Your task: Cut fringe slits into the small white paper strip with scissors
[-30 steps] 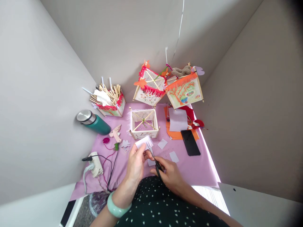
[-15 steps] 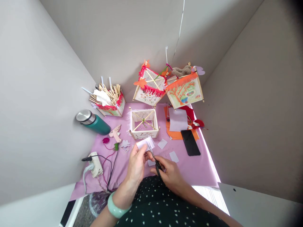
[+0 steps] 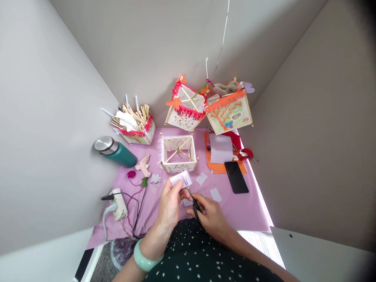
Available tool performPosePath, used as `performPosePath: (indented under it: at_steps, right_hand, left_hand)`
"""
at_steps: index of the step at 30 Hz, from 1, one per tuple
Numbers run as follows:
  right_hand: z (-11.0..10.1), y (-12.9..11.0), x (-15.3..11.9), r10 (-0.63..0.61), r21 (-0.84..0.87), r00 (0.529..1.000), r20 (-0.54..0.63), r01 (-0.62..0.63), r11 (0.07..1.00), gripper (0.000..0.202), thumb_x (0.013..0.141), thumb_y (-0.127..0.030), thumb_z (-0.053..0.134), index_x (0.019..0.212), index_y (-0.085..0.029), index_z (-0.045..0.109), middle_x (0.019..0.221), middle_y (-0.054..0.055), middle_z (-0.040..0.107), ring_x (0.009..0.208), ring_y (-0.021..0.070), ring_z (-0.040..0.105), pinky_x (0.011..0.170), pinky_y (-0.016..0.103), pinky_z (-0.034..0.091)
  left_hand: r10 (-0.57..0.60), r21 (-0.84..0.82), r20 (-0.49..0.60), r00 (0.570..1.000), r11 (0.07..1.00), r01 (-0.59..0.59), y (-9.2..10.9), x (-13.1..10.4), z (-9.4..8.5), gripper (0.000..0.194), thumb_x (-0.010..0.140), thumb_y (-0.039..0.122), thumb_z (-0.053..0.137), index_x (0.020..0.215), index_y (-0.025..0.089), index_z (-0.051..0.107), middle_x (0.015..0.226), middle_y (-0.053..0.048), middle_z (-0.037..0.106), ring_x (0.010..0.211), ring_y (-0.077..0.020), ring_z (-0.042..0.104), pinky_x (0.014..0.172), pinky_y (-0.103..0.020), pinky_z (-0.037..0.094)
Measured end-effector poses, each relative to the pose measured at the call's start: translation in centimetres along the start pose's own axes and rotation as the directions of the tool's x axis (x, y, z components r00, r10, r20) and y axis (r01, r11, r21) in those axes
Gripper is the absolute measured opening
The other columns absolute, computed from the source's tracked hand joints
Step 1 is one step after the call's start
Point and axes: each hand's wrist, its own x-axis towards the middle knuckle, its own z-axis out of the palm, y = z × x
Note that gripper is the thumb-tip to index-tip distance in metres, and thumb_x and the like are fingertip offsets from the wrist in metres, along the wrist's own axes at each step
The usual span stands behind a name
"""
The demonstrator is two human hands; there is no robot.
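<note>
Between the thumb and fingers of my left hand (image 3: 169, 201) is a small pale lilac piece of paper (image 3: 178, 178), its right end cut into thin fringe strips. My right hand (image 3: 210, 213) is closed around the black handles of a pair of scissors (image 3: 196, 206). Their blades reach up to the fringed end of the paper, close to my left fingertips; whether they are spread or closed is too small to tell. Just beyond the paper stands a white box frame (image 3: 179, 167) with crossed sticks on top and pale fringe on its left side.
Loose paper pieces (image 3: 216, 194) and a black phone (image 3: 236, 177) lie to the right. On the left are a glue gun (image 3: 143, 166), a teal bottle (image 3: 125, 155), a power strip (image 3: 120, 204) with cords, and a box of sticks (image 3: 138, 137). Decorated lanterns (image 3: 230, 113) stand at the back.
Hardly anything differs. Both hands, the paper and the scissors keep almost the same place, with only a very slight shift at the fringed end.
</note>
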Motion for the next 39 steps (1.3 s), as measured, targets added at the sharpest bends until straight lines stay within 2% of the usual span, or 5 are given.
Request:
performPosePath:
  at_steps: [14,19,29,34,39]
  right_hand:
    - [0.2,0.2,0.1,-0.013,-0.007,0.999,-0.034,0.013,1.0,0.029,0.086,-0.039,0.064,0.102,-0.016,0.069,0.068,0.0,0.061,0.059,0.0121,0.048,0.058,0.021,0.038]
    - [0.2,0.2,0.0,0.009,0.011,1.0,-0.003,-0.009,1.0,0.032,0.086,-0.041,0.062,0.104,-0.015,0.069,0.066,-0.001,0.058,0.058,0.0118,0.047,0.058,0.022,0.039]
    - [-0.3,-0.2,-0.2,0.001,0.058,0.997,0.071,-0.006,0.998,0.024,0.082,-0.035,0.067,0.099,-0.018,0.068,0.069,-0.002,0.056,0.061,0.0118,0.048,0.059,0.022,0.038]
    - [-0.4,-0.3,-0.2,-0.016,0.039,0.998,0.059,0.014,0.999,0.025,0.082,-0.036,0.067,0.098,-0.018,0.069,0.069,-0.002,0.057,0.061,0.0121,0.048,0.06,0.022,0.038]
    - [-0.2,-0.1,-0.1,-0.026,0.034,0.999,0.048,0.024,0.999,0.03,0.085,-0.038,0.064,0.106,-0.017,0.068,0.071,0.0,0.06,0.062,0.0124,0.049,0.06,0.022,0.038]
  left_hand:
    - [0.003,-0.013,-0.007,1.0,1.0,-0.003,0.2,-0.1,0.2,0.025,0.076,0.033,0.07,0.088,0.017,0.054,0.057,0.004,0.057,0.05,-0.0122,0.055,0.057,-0.028,0.046]
    - [0.055,-0.025,-0.01,0.998,0.998,-0.056,0.9,-0.1,0.5,0.025,0.077,0.032,0.068,0.09,0.016,0.055,0.057,0.004,0.058,0.05,-0.0122,0.055,0.057,-0.028,0.047]
    - [0.043,-0.024,-0.058,0.997,0.999,-0.045,1.4,0.0,0.5,0.026,0.073,0.032,0.071,0.088,0.016,0.056,0.055,0.005,0.056,0.046,-0.0107,0.053,0.052,-0.025,0.044]
    - [0.044,-0.022,-0.062,0.997,0.999,-0.046,1.4,0.0,0.5,0.025,0.074,0.032,0.07,0.088,0.016,0.056,0.056,0.004,0.057,0.046,-0.0105,0.052,0.052,-0.025,0.043]
    - [0.051,-0.017,-0.047,0.998,0.999,-0.051,1.3,-0.2,0.6,0.024,0.075,0.032,0.069,0.087,0.016,0.056,0.054,0.005,0.056,0.047,-0.0105,0.052,0.054,-0.025,0.044]
